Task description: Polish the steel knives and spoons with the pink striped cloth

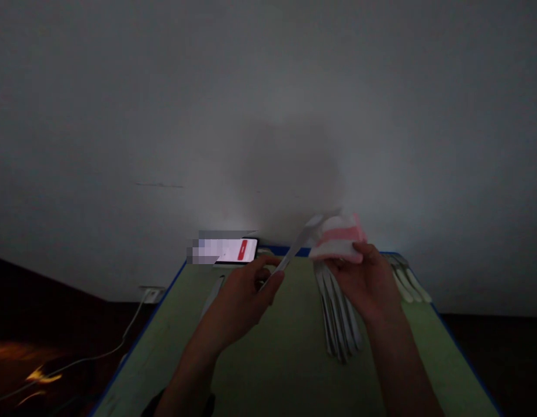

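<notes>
My left hand [246, 292] pinches the handle of a long pale piece of cutlery [296, 246], tilted up to the right; its far end is blurred and I cannot tell its kind. A folded white and pink cloth [339, 236] is gripped in my right hand [370, 278], close to that far end. Whether the cloth touches the cutlery is unclear. Below the cloth, several metal cutlery handles [338, 315] lie side by side on the table, their upper ends partly hidden by my right hand.
Several white-handled pieces of cutlery [409, 281] lie at the table's right back edge. A lit phone [233, 250] is at the back left. Another utensil [212, 294] lies left of my left hand. The green table [272, 370] meets a grey wall [268, 116]. A white cable [124, 336] hangs at left.
</notes>
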A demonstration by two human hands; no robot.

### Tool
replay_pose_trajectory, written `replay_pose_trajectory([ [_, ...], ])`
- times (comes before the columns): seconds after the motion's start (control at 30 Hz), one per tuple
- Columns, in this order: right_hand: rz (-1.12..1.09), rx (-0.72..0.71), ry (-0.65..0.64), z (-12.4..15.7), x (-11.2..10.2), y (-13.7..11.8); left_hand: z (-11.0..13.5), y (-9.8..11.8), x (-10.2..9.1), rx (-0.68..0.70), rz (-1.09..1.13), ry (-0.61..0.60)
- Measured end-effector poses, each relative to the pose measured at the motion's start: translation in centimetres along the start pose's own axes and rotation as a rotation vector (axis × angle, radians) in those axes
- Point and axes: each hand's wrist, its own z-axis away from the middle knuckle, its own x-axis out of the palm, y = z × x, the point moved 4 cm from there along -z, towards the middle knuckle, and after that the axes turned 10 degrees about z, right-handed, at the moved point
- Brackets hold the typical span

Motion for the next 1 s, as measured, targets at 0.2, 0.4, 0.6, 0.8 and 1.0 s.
replay_pose_trajectory([
  [0.2,-0.300,0.004,-0.078,1.3,2.8,0.7,0.5,0.9,1.3,0.043,0.023,-0.061],
  [0.4,-0.505,-0.034,0.016,1.5,3.6,1.6,0.5,1.1,3.1,0.086,-0.073,-0.172],
  [0.6,-0.366,-0.098,0.028,1.0,3.8,2.2,0.6,1.8,3.1,0.203,-0.197,-0.167],
  [0.8,-0.393,-0.064,0.169,0.5,1.9,1.7,1.4,1.6,2.8,0.107,-0.125,-0.321],
  [1.0,-0.432,-0.224,0.083,0.1,0.7,0.8,2.7,0.9,1.5,0.074,0.029,-0.545],
])
